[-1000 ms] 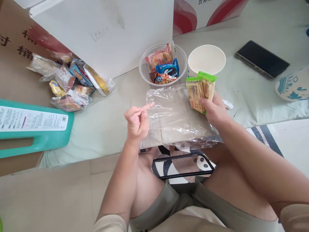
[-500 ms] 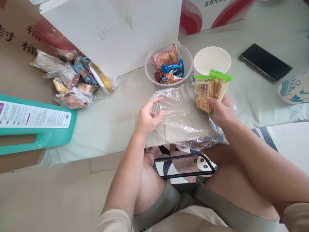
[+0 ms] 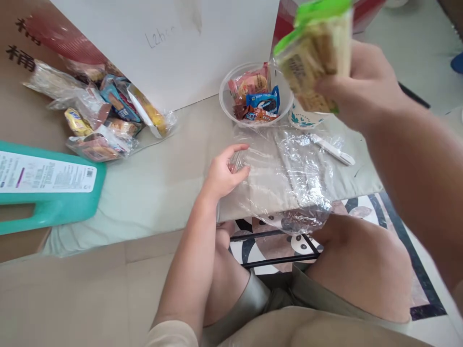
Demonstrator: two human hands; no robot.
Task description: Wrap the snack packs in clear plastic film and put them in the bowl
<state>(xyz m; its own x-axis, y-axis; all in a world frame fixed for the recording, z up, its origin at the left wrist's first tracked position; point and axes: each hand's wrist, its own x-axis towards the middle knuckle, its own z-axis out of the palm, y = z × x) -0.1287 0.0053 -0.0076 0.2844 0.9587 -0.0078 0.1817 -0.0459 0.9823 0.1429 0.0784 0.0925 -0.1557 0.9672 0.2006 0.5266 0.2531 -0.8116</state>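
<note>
The left hand (image 3: 224,171) is resting on the pale cloth (image 3: 162,183), its fingers (image 3: 237,150) and thumb closing lightly on the crumpled left edge of the clear plastic bag (image 3: 289,178), which is lying flat with its long axis running left to right. The right hand (image 3: 361,84) is holding the green-topped cracker packets (image 3: 318,53) high above the bag's far right corner, fingers clamped around them; their print is too blurred to read. The left hand is much nearer the bag. Beyond it, a clear bowl (image 3: 224,103) is holding an Oreo packet (image 3: 262,101), and the white box (image 3: 162,48) is showing handwriting like "L2hen".
</note>
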